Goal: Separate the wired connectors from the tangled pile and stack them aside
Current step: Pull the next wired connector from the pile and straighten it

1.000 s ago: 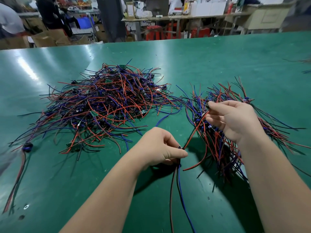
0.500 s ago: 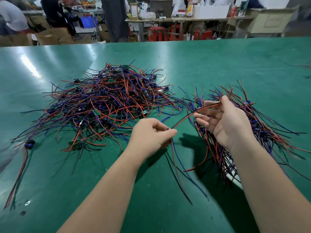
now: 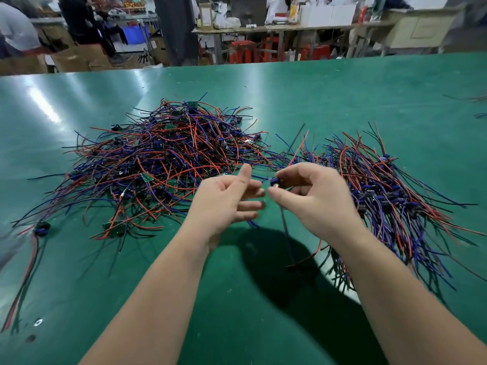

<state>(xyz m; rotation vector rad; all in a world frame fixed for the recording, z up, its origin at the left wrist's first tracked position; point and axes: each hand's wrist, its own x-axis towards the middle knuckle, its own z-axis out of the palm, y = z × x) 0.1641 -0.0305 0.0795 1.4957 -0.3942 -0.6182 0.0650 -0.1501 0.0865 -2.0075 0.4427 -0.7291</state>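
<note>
A tangled pile [image 3: 168, 164] of red, blue and black wired connectors lies on the green table [image 3: 342, 101], left of centre. To the right lies a looser stack [image 3: 382, 188] of sorted connectors with their wires fanned out. My right hand [image 3: 313, 198] pinches a small blue connector [image 3: 274, 181] between thumb and fingers, its dark wires hanging down towards the table. My left hand [image 3: 226, 201] is held just left of it, fingers relaxed and spread, thumb raised, holding nothing.
A stray connector [image 3: 42, 226] with red and black wires lies near the table's left edge. Beyond the far table edge are benches, red stools, cardboard boxes and people standing.
My left hand let go of the wires and opened. My right hand took the blue connector and both hands rose together in front of the piles.
</note>
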